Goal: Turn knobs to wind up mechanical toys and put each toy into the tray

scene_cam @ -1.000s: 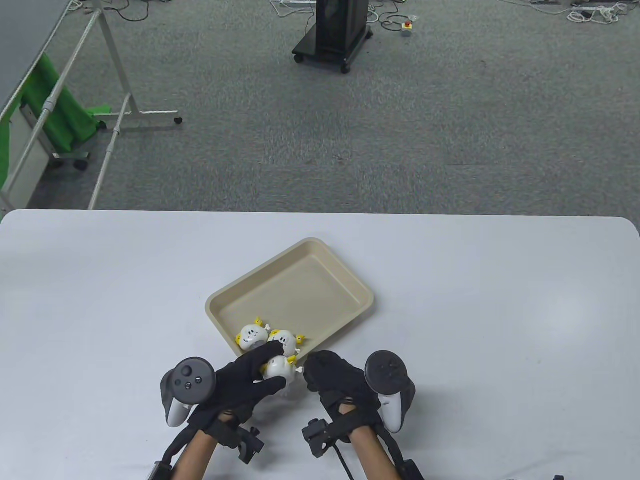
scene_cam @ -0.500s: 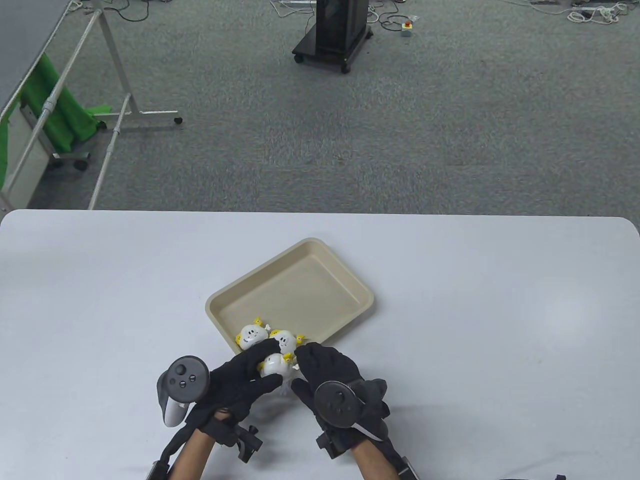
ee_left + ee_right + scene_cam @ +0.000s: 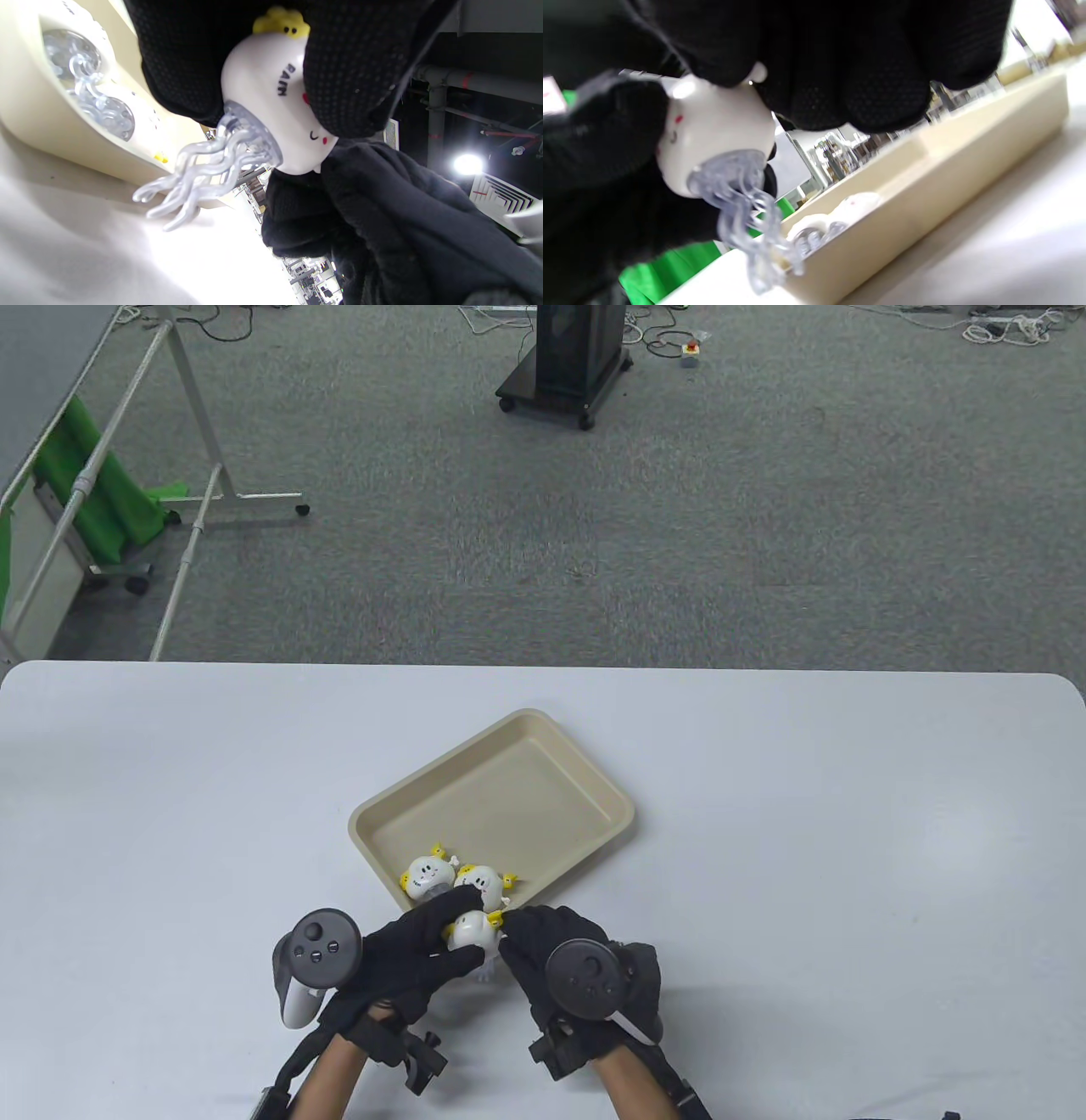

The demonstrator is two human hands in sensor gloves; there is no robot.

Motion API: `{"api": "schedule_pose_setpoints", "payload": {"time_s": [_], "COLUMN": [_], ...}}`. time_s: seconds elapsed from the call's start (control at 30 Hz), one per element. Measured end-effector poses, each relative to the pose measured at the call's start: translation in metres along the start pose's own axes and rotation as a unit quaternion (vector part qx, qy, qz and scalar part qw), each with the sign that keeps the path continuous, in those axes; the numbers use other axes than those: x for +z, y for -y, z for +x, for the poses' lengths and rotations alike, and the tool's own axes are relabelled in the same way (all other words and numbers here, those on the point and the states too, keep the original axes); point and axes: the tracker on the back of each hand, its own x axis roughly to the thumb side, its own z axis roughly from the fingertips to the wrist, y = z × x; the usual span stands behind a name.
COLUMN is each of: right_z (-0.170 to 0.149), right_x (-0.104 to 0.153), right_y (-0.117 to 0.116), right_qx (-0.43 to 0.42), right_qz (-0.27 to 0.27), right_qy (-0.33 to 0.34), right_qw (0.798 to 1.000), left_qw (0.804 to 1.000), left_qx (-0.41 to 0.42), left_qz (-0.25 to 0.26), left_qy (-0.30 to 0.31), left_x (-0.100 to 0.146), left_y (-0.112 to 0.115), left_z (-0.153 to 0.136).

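Observation:
A white jellyfish toy (image 3: 471, 931) with yellow tufts and clear tentacles (image 3: 199, 169) is held just above the table in front of the tray's near edge. My left hand (image 3: 416, 946) grips its body, fingers curled round it (image 3: 271, 84). My right hand (image 3: 543, 937) pinches the toy's right side, where a small white knob (image 3: 757, 73) shows between the fingertips. The toy (image 3: 712, 127) hangs tentacles down. Two more jellyfish toys (image 3: 427, 875) (image 3: 481, 882) lie in the near corner of the beige tray (image 3: 585, 763).
The tray stands slantwise at the table's middle, its far half bare. White tabletop (image 3: 848, 857) spreads on both sides. Beyond the table's far edge are grey carpet, a black wheeled stand (image 3: 567, 356) and a rack with green cloth (image 3: 102, 500).
My right hand has turned over and come in from the right to the toy's side; one second ago it lay apart with its tracker to the right. The left hand kept holding the toy.

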Motion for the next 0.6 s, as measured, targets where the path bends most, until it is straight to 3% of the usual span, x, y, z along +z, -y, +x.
{"api": "schedule_pose_setpoints", "payload": {"time_s": [0.13,0.2,0.27,0.4,0.6], "right_z": [-0.023,-0.034,-0.043,-0.050,-0.053], "right_x": [-0.002,0.000,0.004,0.009,0.006], "right_y": [-0.003,-0.009,-0.018,-0.028,-0.028], "right_qx": [-0.145,-0.223,-0.302,-0.345,-0.360], "right_qz": [0.020,0.020,0.036,0.057,0.077], "right_qy": [-0.121,-0.184,-0.263,-0.339,-0.323], "right_qw": [0.982,0.957,0.916,0.874,0.872], "left_qw": [1.000,1.000,1.000,0.999,0.999], "left_qx": [-0.012,-0.013,-0.026,-0.044,-0.040], "left_qz": [-0.010,-0.007,-0.006,-0.015,-0.012], "left_qy": [0.006,0.006,0.007,0.008,0.005], "left_x": [-0.001,-0.001,-0.001,-0.001,-0.001], "left_y": [0.004,0.005,0.005,0.007,0.007], "left_z": [0.003,0.003,0.004,0.004,0.003]}}
